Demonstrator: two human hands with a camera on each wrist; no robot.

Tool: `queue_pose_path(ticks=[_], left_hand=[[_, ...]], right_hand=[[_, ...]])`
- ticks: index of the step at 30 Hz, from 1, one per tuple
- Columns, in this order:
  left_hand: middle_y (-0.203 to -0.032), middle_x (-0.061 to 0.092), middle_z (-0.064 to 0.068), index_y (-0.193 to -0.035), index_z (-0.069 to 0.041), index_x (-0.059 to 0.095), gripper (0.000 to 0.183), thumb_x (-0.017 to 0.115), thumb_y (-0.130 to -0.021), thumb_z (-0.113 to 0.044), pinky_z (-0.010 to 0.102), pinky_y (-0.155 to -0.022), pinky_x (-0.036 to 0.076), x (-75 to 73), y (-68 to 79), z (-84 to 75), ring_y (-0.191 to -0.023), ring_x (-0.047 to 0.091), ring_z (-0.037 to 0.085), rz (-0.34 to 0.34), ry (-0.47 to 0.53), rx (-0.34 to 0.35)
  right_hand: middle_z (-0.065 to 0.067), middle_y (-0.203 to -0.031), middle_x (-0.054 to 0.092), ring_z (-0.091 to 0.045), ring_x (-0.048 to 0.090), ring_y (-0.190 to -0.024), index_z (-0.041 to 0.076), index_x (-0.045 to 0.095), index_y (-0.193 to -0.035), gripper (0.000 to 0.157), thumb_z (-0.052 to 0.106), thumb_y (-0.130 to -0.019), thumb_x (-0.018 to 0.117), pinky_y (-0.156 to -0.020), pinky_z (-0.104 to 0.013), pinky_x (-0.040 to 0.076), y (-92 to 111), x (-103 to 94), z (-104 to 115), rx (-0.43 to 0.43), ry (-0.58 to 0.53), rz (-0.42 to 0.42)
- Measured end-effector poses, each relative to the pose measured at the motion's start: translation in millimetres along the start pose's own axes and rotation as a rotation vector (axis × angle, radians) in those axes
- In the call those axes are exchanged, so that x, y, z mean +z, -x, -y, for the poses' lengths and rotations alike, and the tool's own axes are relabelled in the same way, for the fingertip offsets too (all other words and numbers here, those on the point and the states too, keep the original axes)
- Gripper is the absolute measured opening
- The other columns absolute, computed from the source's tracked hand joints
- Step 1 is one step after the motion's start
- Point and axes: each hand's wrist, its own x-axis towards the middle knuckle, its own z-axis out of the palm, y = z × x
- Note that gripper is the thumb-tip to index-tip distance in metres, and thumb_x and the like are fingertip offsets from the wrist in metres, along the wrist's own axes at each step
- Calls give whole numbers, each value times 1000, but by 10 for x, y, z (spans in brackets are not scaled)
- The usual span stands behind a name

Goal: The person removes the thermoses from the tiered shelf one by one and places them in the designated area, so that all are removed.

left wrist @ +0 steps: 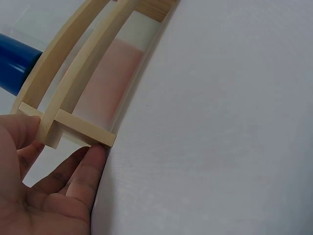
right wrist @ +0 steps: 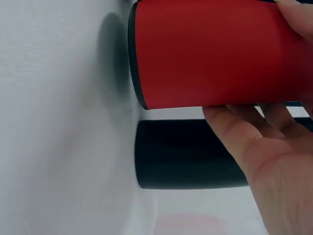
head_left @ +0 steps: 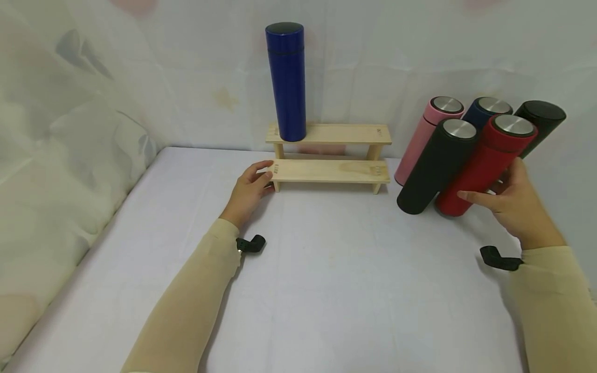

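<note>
My right hand (head_left: pixel 517 207) grips a red thermos bottle (head_left: pixel 485 166), thumb on its near side and fingers round the far side. In the right wrist view the red bottle's dark base rim is close over the white cloth, beside a shadow. A black bottle (head_left: pixel 436 168) stands just left of it, with a pink bottle (head_left: pixel 422 140) behind. My left hand (head_left: pixel 249 191) holds the left end of a two-step wooden stand (head_left: pixel 326 171); in the left wrist view the thumb (left wrist: pixel 22 129) is at the step's end and fingertips touch the leg. A blue bottle (head_left: pixel 289 88) stands on the upper step's left end.
A navy bottle (head_left: pixel 487 111) and another black bottle (head_left: pixel 541 122) stand behind the red one, partly hidden. White cloth covers the table (head_left: pixel 326 290). A pale curtain (head_left: pixel 186 93) hangs along the back, and patterned fabric (head_left: pixel 60 155) borders the left side.
</note>
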Motion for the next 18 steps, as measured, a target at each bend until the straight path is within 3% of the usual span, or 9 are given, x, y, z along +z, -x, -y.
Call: queue_pose_path(ticks=[7,14,18], left_hand=[[-151,55,20,-157,-13,57,42,61,-115,-21,43,-109,55,17,3,-20,-133,61,33,5,0,0],[-153,54,22,-158,-13,56,43,60,-116,-22,43,-110,54,3,9,-34,-135,60,33,7,-11,-1],[-152,54,23,-158,-13,56,44,60,-115,-22,43,-111,54,-7,20,-28,-134,60,33,9,-8,-1]], right_hand=[[-5,-157,43,-15,48,-131,35,23,-167,102,-2,-95,85,-90,-10,50,6,28,-44,6,13,50],[0,-155,41,-14,47,-132,32,20,-166,102,-9,-95,80,-91,-11,51,10,28,-91,-33,-12,52],[-2,-156,40,-14,46,-132,32,20,-166,100,-6,-96,80,-91,-10,50,8,45,-99,-13,-16,62]])
